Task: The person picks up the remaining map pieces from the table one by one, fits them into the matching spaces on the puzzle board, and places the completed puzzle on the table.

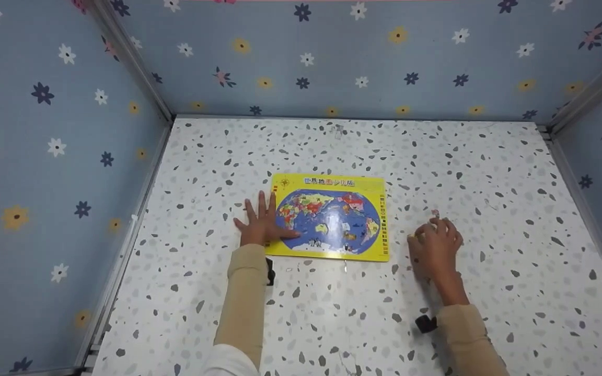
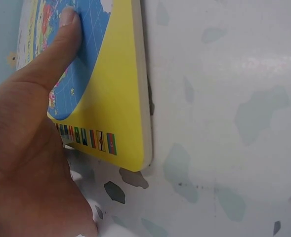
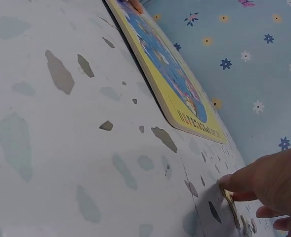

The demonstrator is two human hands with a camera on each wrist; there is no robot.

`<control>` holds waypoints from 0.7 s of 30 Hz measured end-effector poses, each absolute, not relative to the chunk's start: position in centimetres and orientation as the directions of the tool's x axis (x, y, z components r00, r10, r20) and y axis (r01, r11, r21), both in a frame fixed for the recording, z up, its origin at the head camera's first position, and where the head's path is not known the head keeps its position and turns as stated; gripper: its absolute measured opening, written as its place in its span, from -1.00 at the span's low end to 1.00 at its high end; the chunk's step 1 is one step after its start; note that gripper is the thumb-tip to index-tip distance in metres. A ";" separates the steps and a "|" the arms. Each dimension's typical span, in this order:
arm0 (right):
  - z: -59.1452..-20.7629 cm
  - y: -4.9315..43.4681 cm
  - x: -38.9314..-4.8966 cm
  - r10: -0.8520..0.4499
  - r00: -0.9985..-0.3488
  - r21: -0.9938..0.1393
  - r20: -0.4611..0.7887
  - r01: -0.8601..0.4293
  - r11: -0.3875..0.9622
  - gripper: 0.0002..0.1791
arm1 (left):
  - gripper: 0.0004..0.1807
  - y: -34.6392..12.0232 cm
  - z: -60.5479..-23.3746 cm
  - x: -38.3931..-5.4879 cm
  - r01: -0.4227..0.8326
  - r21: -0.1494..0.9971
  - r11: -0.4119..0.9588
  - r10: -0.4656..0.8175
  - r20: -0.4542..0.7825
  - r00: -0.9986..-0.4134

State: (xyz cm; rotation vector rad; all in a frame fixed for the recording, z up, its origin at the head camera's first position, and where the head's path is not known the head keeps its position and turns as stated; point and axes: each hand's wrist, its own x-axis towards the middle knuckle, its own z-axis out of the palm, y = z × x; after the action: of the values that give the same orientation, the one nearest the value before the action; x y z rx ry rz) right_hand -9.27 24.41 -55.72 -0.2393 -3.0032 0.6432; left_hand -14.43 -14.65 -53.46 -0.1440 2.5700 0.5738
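A yellow-bordered world map puzzle board lies flat on the table, its blue oval map facing up. My left hand rests spread over the board's left edge, with the thumb lying across the map. To the right of the board, my right hand is low at the tabletop with bent fingers. Between its thumb and a finger it pinches a thin, flat, yellowish puzzle piece, mostly hidden by the hand. Another small reddish piece shows just beyond the fingertips.
The white speckled table runs up to flowered blue panels at the back and both sides. A dark wrist camera sits by the right sleeve, and another by the left.
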 end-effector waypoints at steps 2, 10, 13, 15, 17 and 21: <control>-55.8 24.5 -9.3 0.167 -0.986 -0.406 0.022 0.143 0.902 -0.75 | 0.39 -14.6 -53.6 -14.5 -0.209 0.373 0.904 0.003 -0.494 -0.869; -55.2 24.6 -9.0 0.145 -0.989 -0.378 0.008 0.131 0.917 -0.70 | 0.39 -14.7 -53.5 -14.4 -0.205 0.368 0.907 0.004 -0.495 -0.869; -54.8 24.6 -8.9 0.118 -0.993 -0.355 0.016 0.105 0.929 -0.73 | 0.39 -14.7 -53.5 -14.4 -0.205 0.372 0.905 0.005 -0.493 -0.870; -54.7 24.6 -8.9 0.101 -0.995 -0.343 0.026 0.086 0.935 -0.75 | 0.39 -14.7 -53.5 -14.4 -0.207 0.375 0.904 0.004 -0.491 -0.871; -54.7 24.8 -8.9 0.089 -0.995 -0.335 0.036 0.071 0.940 -0.77 | 0.40 -14.7 -53.5 -14.4 -0.207 0.378 0.902 0.006 -0.490 -0.872; -54.9 25.0 -9.0 0.076 -0.995 -0.341 0.063 0.051 0.939 -0.81 | 0.39 -14.6 -53.4 -14.3 -0.200 0.361 0.911 0.000 -0.483 -0.875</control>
State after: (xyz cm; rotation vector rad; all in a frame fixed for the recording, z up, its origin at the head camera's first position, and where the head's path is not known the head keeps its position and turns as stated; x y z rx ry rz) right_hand -8.98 25.03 -54.86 -0.0992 -3.0192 0.5282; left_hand -14.26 -14.65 -53.38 -0.1444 2.5855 0.5575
